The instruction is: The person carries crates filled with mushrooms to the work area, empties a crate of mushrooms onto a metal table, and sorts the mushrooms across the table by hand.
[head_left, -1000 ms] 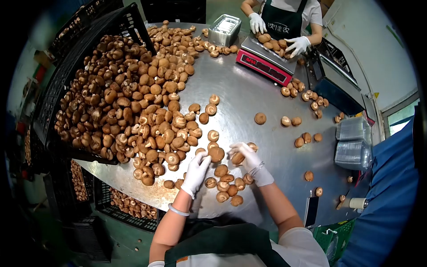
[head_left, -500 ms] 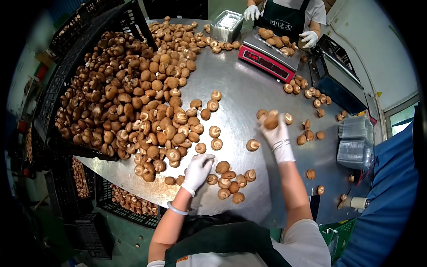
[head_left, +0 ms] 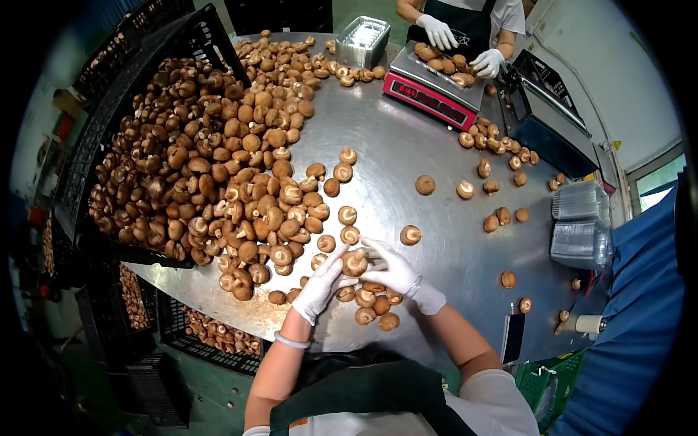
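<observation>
Brown mushrooms with pale stems lie on the steel table. One larger mushroom [head_left: 354, 263] is between my two hands, above a small cluster of mushrooms [head_left: 366, 315]. My left hand [head_left: 321, 285], in a white glove, curves around its left side with fingers bent. From the right, my gloved right hand [head_left: 396, 270] reaches to the same mushroom, its fingers above and thumb below. Both hands seem to touch it, though the contact is partly hidden. Single mushrooms sit just beyond, such as a stem-up mushroom [head_left: 350, 235] and another mushroom [head_left: 411, 235].
A tipped black crate [head_left: 69, 182] spills a large mushroom heap [head_left: 196, 160] at left. Across the table, a co-worker's gloved hands are at a red scale [head_left: 430, 100] loaded with mushrooms. Clear plastic trays [head_left: 582, 243] stand at right; a phone [head_left: 513, 338] lies near the front edge.
My right hand has come back left and nearer, from the table's middle to my left hand, leaving one mushroom behind there. The co-worker's hands have moved in to the scale.
</observation>
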### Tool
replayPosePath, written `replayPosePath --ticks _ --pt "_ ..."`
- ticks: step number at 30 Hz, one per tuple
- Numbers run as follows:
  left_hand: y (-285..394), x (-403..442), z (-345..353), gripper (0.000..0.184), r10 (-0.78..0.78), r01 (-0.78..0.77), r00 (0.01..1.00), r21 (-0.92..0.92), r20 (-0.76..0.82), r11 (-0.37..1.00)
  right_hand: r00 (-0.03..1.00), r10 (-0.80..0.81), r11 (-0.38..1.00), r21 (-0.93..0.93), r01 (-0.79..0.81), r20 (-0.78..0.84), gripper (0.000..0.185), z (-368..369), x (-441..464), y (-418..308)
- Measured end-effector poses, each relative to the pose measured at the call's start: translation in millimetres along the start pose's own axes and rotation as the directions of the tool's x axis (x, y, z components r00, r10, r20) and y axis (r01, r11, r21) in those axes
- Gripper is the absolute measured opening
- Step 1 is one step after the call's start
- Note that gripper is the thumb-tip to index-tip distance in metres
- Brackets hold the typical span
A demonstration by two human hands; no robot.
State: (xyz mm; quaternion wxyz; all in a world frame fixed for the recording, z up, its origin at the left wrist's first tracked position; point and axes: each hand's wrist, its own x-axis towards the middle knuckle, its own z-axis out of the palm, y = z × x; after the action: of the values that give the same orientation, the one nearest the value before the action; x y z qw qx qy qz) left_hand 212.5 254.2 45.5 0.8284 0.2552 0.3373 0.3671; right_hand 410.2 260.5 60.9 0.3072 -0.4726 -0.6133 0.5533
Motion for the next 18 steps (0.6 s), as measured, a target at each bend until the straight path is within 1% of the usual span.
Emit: replayPosePath --ticks 1,2,3,4,5,6,7,8,10,11,12,13,14,15,16,17,18 --pt "0.7 -0.3 4.3 0.049 0.014 -0.013 0.999 0.022 -0.042 1.0 0.996 -0.091 0.99 -0.107 0.089 -0.01 0.063 7.7 3.4 0.4" --pt "-0.5 -0.3 3.3 0.049 0.007 -0.006 0.999 0.02 -0.044 1.0 0.984 -0.177 0.962 -0.212 0.171 -0.01 0.064 12.6 4.5 3.5" --pt "-2.7 0.0 1.7 0.049 -0.01 0.02 0.995 0.099 -0.102 0.995 1.0 -0.006 0.998 0.07 0.005 0.017 0.063 12.6 5.7 9.0" --pt "-3.1 -0.1 2.5 0.049 -0.021 0.049 0.987 0.174 -0.16 0.983 0.984 0.144 0.971 0.176 -0.16 0.1 0.059 1.0 9.6 2.9" --pt "-2.2 -1.8 3.2 0.044 0.067 -0.031 0.986 0.225 -0.154 0.974 0.98 0.193 0.922 0.332 -0.2 0.054 0.057 -13.1 13.5 17.7" --pt "-9.0 0.1 -5.2 0.036 0.177 -0.095 0.963 0.359 -0.202 0.929 0.969 0.246 0.849 0.479 -0.223 0.016 0.055 -29.2 16.8 31.8" --pt "-11.3 -2.7 -11.5 0.032 0.252 -0.111 0.947 0.534 -0.199 0.838 0.94 0.326 0.704 0.689 -0.171 -0.1 0.056 -46.0 20.6 28.2" --pt "-12.6 -5.7 -15.0 0.028 0.325 -0.116 0.928 0.69 -0.181 0.715 0.885 0.425 0.524 0.849 -0.072 -0.188 0.058 -62.0 22.6 24.1" --pt "-10.3 -15.4 -4.4 0.023 0.393 -0.143 0.914 0.829 -0.099 0.541 0.805 0.456 0.474 0.869 0.142 -0.38 0.061 -92.1 15.0 29.4" --pt "-13.1 -16.2 -5.0 0.024 0.414 -0.178 0.91 0.911 0.008 0.372 0.764 0.475 0.541 0.83 0.139 -0.438 0.052 -94.4 8.4 31.9" --pt "-12.7 -18.0 1.1 0.031 0.38 -0.16 0.923 0.959 0.061 0.235 0.765 0.473 0.542 0.828 0.14 -0.438 0.052 -89.6 0.3 25.8" --pt "-16.7 -14.6 4.7 0.035 0.372 -0.207 0.919 0.963 0.132 0.17 0.859 0.393 0.684 0.729 -0.035 -0.328 0.046 -82.2 -11.1 18.7" --pt "-22.7 -9.9 7.2 0.04 0.357 -0.255 0.912 0.961 0.203 0.105 0.922 0.339 0.803 0.568 -0.179 -0.187 0.04 -73.7 -22.3 16.1" --pt "-30.8 -2.8 6.1 0.046 0.353 -0.33 0.886 0.943 0.3 0.029 0.931 0.293 0.898 0.396 -0.19 -0.218 0.036 -62.5 -29.7 22.0" --pt "-36.9 3.8 9.5 0.039 0.385 -0.375 0.851 0.927 0.356 -0.029 0.941 0.241 0.959 0.208 -0.193 -0.236 0.032 -50.9 -36.3 29.2" --pt "-43.8 9.7 8.4 0.036 0.321 -0.358 0.89 0.932 0.323 0.055 0.949 0.17 0.984 -0.004 -0.177 -0.266 0.034 -43.0 -44.3 33.9" --pt "-42.1 12.9 11.2 0.033 0.253 -0.335 0.921 0.933 0.294 0.134 0.95 0.165 0.985 -0.007 -0.173 -0.265 0.034 -38.7 -50.8 33.3"
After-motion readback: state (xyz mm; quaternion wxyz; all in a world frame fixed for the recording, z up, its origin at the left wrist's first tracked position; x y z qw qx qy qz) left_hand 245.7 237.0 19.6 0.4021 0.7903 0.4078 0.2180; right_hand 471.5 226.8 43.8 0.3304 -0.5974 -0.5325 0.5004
